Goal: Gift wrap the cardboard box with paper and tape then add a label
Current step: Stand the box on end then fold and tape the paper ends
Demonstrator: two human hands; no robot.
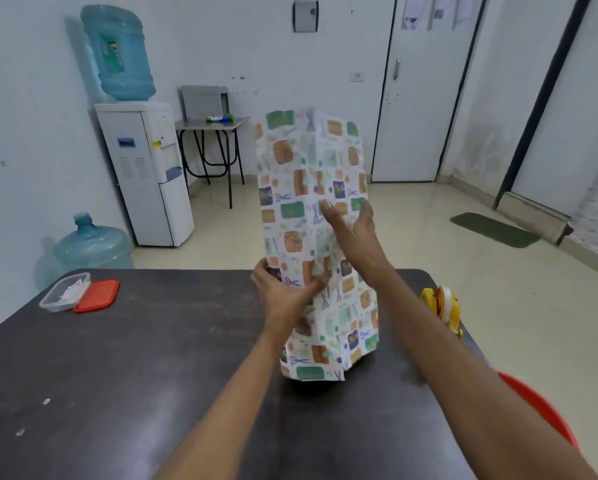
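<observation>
Wrapping paper (pixel 290 209) stands upright on the bench (pixel 152 341), long axis six to twelve o'clock, the left hand (pixel 283 289) with its grip pinching the nine o'clock edge low, the right hand (pixel 353 233) flat-fingered against it higher up.

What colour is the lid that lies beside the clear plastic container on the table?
The lid is red-orange, seen best in the head view.

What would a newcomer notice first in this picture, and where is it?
First the patterned wrapping paper, held upright at the middle of the dark table: the left hand grips its lower left edge and the right hand touches it higher up. Next, the yellow tape dispenser at the table's right edge.
</observation>
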